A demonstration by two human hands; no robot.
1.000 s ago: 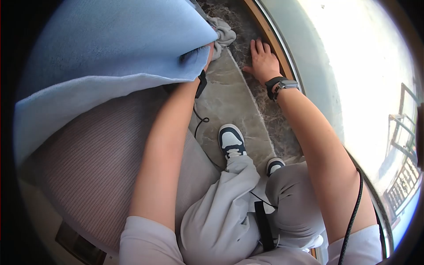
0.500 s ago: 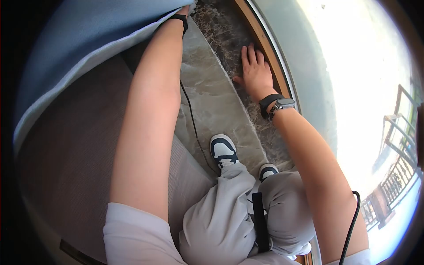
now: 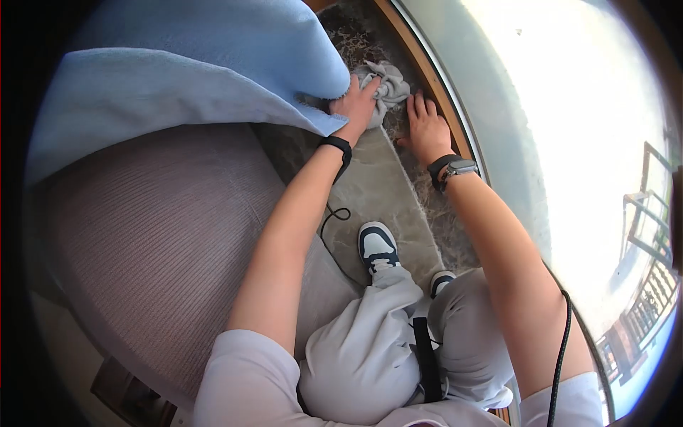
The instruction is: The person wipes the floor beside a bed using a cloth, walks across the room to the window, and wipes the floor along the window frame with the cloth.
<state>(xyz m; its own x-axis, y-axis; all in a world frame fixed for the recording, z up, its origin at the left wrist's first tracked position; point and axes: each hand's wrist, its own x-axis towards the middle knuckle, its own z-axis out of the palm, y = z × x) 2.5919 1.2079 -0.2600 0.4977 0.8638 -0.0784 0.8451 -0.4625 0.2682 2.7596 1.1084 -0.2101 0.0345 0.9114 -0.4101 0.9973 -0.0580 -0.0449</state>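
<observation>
A crumpled grey cloth (image 3: 385, 87) lies on the dark marble strip (image 3: 353, 35) beside the window frame. My left hand (image 3: 356, 108) is closed on its near-left side, and the cloth hides some of the fingertips. The frayed edge of a light-blue fabric (image 3: 206, 78) hangs close to that hand. Just right of the grey cloth, my right hand (image 3: 429, 129) rests on the marble with its fingers stretched out and nothing held. Its fingertips are near the wooden frame (image 3: 448, 117).
A ribbed grey-brown upholstered seat (image 3: 163, 235) fills the left side, partly under the blue fabric. A black cable (image 3: 327, 242) runs along the marble floor (image 3: 380, 174) near my shoe (image 3: 377, 245). Bright window glass (image 3: 512, 142) curves along the right.
My left hand has come out from behind the blue fabric, moving right, and the grey cloth now shows in it. My right hand has shifted slightly right and nearer.
</observation>
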